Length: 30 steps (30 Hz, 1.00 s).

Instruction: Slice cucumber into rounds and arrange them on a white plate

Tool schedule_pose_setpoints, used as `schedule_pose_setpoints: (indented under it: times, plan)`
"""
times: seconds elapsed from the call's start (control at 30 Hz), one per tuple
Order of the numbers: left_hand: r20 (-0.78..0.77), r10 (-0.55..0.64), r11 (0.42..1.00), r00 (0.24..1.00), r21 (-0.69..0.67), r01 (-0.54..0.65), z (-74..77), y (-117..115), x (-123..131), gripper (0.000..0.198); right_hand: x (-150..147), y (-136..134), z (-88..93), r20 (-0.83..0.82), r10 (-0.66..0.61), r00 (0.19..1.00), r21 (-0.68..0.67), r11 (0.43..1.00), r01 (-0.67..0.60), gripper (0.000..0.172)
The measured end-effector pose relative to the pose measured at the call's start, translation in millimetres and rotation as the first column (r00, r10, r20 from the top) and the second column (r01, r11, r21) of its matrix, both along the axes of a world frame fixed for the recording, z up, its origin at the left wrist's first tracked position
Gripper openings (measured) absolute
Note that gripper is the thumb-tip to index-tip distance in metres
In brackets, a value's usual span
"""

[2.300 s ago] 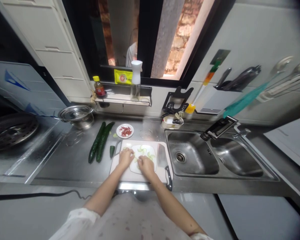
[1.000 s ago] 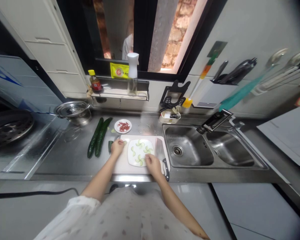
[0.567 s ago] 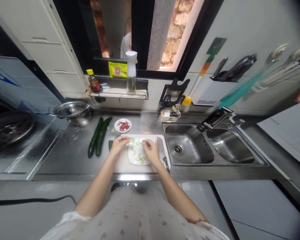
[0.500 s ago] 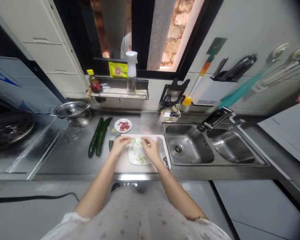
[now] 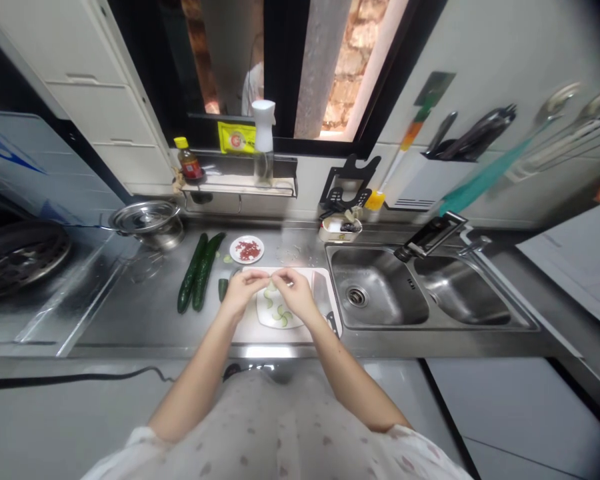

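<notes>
My left hand (image 5: 245, 291) and my right hand (image 5: 296, 293) meet fingertip to fingertip above a white plate (image 5: 294, 323). Both are closed in a pinch on a pale green cucumber slice (image 5: 272, 285), mostly hidden by the fingers. On the plate, several cucumber slices (image 5: 283, 315) form a pinwheel near the front, with curved pieces (image 5: 268, 300) to its left. Under the plate lies a white cutting board (image 5: 245, 333). A knife (image 5: 331, 323) rests along its right side, handle toward me. A cut cucumber piece (image 5: 223, 289) is just left of my left hand.
Two whole cucumbers (image 5: 200, 273) lie on the steel counter to the left. Behind the board stands a small dish (image 5: 235, 257) of chopped red bits. A steel pot (image 5: 153, 227) is at the back left. The double sink (image 5: 380, 287) borders the board on the right.
My hands have come together over the plate: the right moved left and the left slightly right. The slice that showed at my left fingertips is now between both hands.
</notes>
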<state>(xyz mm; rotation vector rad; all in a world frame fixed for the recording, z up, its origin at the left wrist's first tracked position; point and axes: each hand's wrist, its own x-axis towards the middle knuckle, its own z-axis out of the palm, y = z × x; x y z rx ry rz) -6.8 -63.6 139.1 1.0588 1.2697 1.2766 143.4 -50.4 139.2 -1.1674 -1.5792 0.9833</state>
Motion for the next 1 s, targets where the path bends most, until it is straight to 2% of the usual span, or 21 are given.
schedule_pose_setpoints:
  times: [0.17, 0.23, 0.37, 0.5, 0.67, 0.77, 0.87, 1.0]
  plan:
    - [0.010, 0.103, 0.992, 0.995, -0.073, -0.102, 0.7, 2, -2, 0.033, 2, 1, 0.9, -0.039, -0.030, 0.999, -0.015, 0.999, 0.029, 0.019]
    - [0.049, 0.104, 0.986, 0.993, -0.136, -0.096, -0.5, 2, -4, 0.034, 4, 1, 1.9, -0.058, -0.045, 0.997, -0.017, 0.999, 0.044, 0.021]
    - [0.223, -0.016, 0.957, 0.975, -0.280, 0.080, -3.5, -4, -2, 0.041, 5, 0, 5.3, -0.075, -0.053, 0.996, -0.009, 0.999, 0.052, 0.023]
    - [0.427, -0.066, 0.889, 0.902, -0.385, 0.248, -5.1, -10, 7, 0.041, 4, -1, 8.3, -0.083, -0.054, 0.995, -0.006, 0.999, 0.054, 0.023]
    - [0.606, -0.048, 0.844, 0.794, -0.400, 0.357, 0.3, -8, 9, 0.030, 2, -2, 9.1, -0.069, -0.035, 0.997, 0.002, 0.999, 0.036, 0.020]
    - [0.658, -0.026, 0.858, 0.753, -0.372, 0.355, 4.9, -5, 8, 0.025, 2, -3, 9.2, -0.057, -0.006, 0.998, 0.006, 1.000, 0.007, 0.018]
    - [0.678, -0.029, 0.884, 0.735, -0.326, 0.335, 6.7, -4, 6, 0.033, 3, -3, 9.3, -0.039, 0.021, 0.999, 0.018, 1.000, -0.021, 0.017]
    - [0.674, -0.036, 0.887, 0.738, -0.319, 0.334, 6.1, -4, 3, 0.038, 4, -3, 9.7, 0.013, 0.029, 0.999, 0.043, 0.999, -0.030, 0.016]
